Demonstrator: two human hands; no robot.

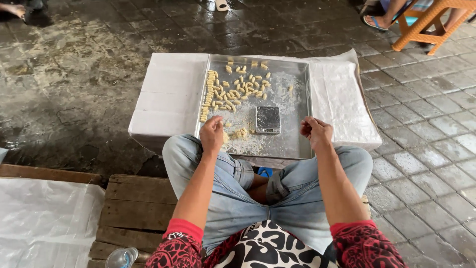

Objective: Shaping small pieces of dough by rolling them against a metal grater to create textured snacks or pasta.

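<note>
A floured metal tray [297, 114] lies on a white box [168, 94] in front of my knees. Several small pale dough pieces [238, 87] are spread over its far left part, some lined in a row [209, 97] along the left rim. A small digital scale [267, 119] stands near the tray's middle front. A lump of dough crumbs [240, 133] lies beside my left hand [212, 133], which hovers over the tray's front left with fingers curled. My right hand [316, 133] is at the tray's front right rim, fingers curled inward; whether either holds dough is hidden.
A wooden pallet [134, 208] is under me, with clear plastic sheeting [44, 218] at the left and a plastic bottle [121, 258] near my left elbow. Wet paving surrounds the box. An orange chair [426, 25] and another person's sandalled foot [374, 21] are at the back right.
</note>
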